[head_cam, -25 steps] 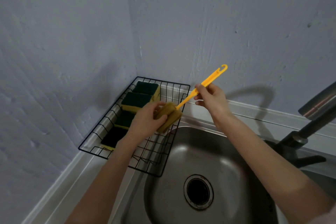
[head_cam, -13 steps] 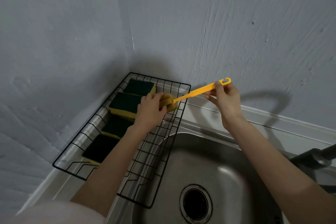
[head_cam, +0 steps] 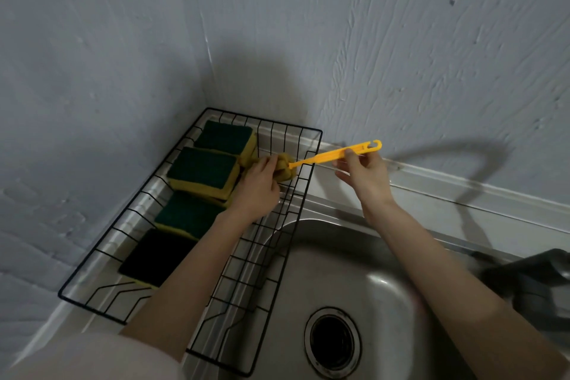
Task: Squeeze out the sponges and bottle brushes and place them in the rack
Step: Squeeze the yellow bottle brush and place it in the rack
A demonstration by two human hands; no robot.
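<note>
Bottle brush [head_cam: 327, 157] gripped by both hands, left hand [head_cam: 259, 185], right hand [head_cam: 364, 173], beside racked sponges [head_cam: 203, 171].

Single head-worn view, down onto sink [head_cam: 364, 259] corner, close.

My left hand [head_cam: 257, 187] hides most of the brush's sponge head [head_cam: 285, 167]. The tap [head_cam: 536, 284] is blurred and cut off at the right edge.

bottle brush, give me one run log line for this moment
step: placing bottle brush in rack | left hand: on sponge head | right hand: on handle | sponges: four in rack
</note>
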